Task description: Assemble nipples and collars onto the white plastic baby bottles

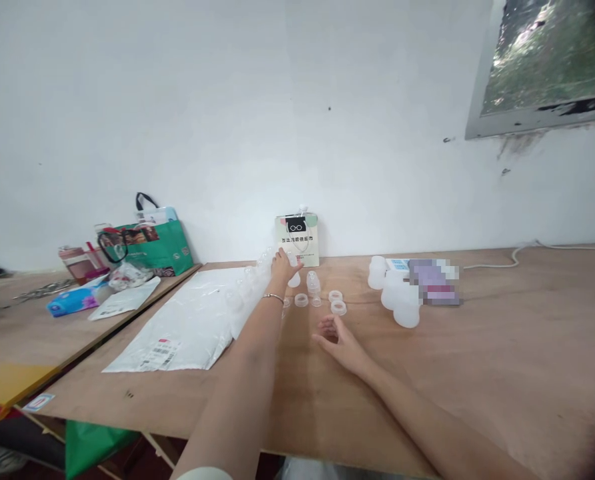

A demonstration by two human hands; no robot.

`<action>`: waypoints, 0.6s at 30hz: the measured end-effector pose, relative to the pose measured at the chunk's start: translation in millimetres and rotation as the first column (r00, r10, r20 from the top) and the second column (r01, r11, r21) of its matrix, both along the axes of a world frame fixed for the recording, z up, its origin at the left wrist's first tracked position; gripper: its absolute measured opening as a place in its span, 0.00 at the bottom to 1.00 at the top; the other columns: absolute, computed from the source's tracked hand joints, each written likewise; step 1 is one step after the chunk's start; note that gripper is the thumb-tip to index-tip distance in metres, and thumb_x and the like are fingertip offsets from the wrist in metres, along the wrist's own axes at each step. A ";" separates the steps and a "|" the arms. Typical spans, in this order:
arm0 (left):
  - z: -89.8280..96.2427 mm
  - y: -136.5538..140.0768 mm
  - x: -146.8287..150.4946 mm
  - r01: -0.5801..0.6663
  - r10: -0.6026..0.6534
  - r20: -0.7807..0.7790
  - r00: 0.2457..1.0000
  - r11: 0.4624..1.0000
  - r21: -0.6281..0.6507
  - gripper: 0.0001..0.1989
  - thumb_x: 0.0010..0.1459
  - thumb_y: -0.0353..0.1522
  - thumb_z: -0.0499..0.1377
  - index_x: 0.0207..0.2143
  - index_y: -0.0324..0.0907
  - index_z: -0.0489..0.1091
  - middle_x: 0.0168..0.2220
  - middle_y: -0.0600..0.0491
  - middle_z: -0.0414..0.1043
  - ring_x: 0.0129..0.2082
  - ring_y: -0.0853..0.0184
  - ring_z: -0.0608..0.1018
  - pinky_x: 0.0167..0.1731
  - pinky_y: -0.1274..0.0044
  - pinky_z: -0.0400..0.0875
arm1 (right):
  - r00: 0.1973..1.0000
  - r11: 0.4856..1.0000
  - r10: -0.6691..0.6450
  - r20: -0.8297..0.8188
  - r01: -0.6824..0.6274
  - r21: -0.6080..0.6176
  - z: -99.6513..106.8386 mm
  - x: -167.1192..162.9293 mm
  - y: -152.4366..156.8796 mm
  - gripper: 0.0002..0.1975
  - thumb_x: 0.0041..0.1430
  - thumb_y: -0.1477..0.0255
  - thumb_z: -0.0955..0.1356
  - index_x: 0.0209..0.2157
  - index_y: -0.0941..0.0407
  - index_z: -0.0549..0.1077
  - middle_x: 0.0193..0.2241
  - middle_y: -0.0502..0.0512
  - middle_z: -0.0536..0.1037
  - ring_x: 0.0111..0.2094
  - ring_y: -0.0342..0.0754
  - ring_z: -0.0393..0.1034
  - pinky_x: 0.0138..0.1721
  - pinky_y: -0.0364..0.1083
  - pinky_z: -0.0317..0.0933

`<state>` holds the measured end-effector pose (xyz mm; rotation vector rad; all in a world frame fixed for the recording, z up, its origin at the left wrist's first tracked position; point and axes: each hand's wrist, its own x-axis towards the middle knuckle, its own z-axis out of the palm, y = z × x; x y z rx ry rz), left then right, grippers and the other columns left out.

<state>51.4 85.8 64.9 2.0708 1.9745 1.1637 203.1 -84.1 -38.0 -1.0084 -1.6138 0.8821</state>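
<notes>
My left hand (283, 268) reaches to the far end of a row of translucent bottles with clear domed tops (247, 290). Its thumb and fingers close around a whitish translucent bottle (293, 279), partly hidden by the hand. My right hand (338, 341) hovers low over the table, its fingers loosely curled and apart, with nothing in it. Just beyond it lie translucent rings (338, 307). Another ring (301, 300) lies farther left, beside some clear domed pieces (314, 283). Several frosted cups (406, 311) stand to the right.
A white plastic mailer (177, 320) lies on the wooden table (502, 380), left of the bottles. Against the wall stands a paper bag (310, 243). A purple pack (430, 280), partly blurred, is behind the cups. The left table holds a green bag (170, 243) and a blue pack (72, 301).
</notes>
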 end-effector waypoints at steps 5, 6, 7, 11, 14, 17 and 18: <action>-5.0 -43.9 13.8 0.207 -0.101 -0.415 0.904 0.953 0.220 0.21 0.58 0.39 0.47 0.52 0.37 0.56 0.53 0.40 0.58 0.53 0.55 0.62 0.51 0.66 0.55 | 0.954 0.957 -0.285 0.090 0.280 0.071 7.1 12.0 12.1 0.12 0.55 0.60 0.60 0.31 0.54 0.63 0.30 0.52 0.71 0.34 0.48 0.68 0.38 0.48 0.63; -10.1 -52.9 16.8 0.267 -0.150 -0.488 0.860 0.946 0.181 0.17 0.59 0.37 0.45 0.48 0.38 0.60 0.49 0.41 0.61 0.52 0.56 0.63 0.51 0.67 0.56 | 0.930 0.934 -0.354 0.095 0.349 0.073 6.8 16.1 18.8 0.12 0.54 0.60 0.61 0.33 0.55 0.62 0.33 0.55 0.71 0.37 0.50 0.67 0.41 0.50 0.61; -16.4 -61.2 19.8 0.311 -0.195 -0.540 0.819 0.941 0.131 0.15 0.60 0.35 0.43 0.45 0.39 0.62 0.46 0.42 0.64 0.50 0.57 0.64 0.50 0.67 0.57 | 0.906 0.911 -0.413 0.098 0.407 0.071 6.2 19.9 26.2 0.12 0.52 0.62 0.62 0.34 0.55 0.62 0.36 0.58 0.70 0.41 0.53 0.65 0.44 0.52 0.58; -45.9 -82.1 30.4 0.359 -0.281 -0.604 0.746 0.933 0.010 0.12 0.58 0.32 0.47 0.43 0.40 0.64 0.42 0.44 0.67 0.45 0.60 0.68 0.46 0.70 0.61 | 0.844 0.853 -0.520 0.131 0.520 0.035 5.2 27.0 52.6 0.18 0.44 0.67 0.67 0.37 0.58 0.62 0.44 0.67 0.66 0.52 0.62 0.56 0.52 0.57 0.47; -61.7 -84.8 37.6 0.348 -0.300 -0.616 0.729 0.936 -0.044 0.14 0.57 0.30 0.48 0.46 0.41 0.62 0.43 0.46 0.66 0.46 0.60 0.67 0.46 0.70 0.62 | 0.847 0.853 -0.515 0.130 0.522 -0.021 6.2 24.3 61.8 0.16 0.41 0.70 0.69 0.34 0.57 0.63 0.42 0.66 0.69 0.52 0.63 0.56 0.51 0.57 0.47; -68.9 -82.2 43.6 0.319 -0.309 -0.610 0.730 0.943 -0.096 0.14 0.58 0.29 0.47 0.46 0.40 0.62 0.44 0.44 0.65 0.44 0.60 0.69 0.43 0.69 0.64 | 0.871 0.866 -0.489 0.056 0.492 -0.085 6.4 22.8 63.8 0.13 0.39 0.74 0.69 0.29 0.56 0.63 0.40 0.63 0.71 0.52 0.61 0.57 0.50 0.55 0.48; -70.1 -81.2 45.1 0.311 -0.314 -0.606 0.731 0.943 -0.114 0.13 0.58 0.30 0.46 0.45 0.39 0.63 0.45 0.44 0.64 0.43 0.61 0.69 0.42 0.69 0.65 | 0.878 0.873 -0.478 0.013 0.476 -0.106 6.4 23.1 63.5 0.13 0.38 0.75 0.69 0.29 0.56 0.63 0.39 0.61 0.71 0.52 0.60 0.58 0.50 0.54 0.49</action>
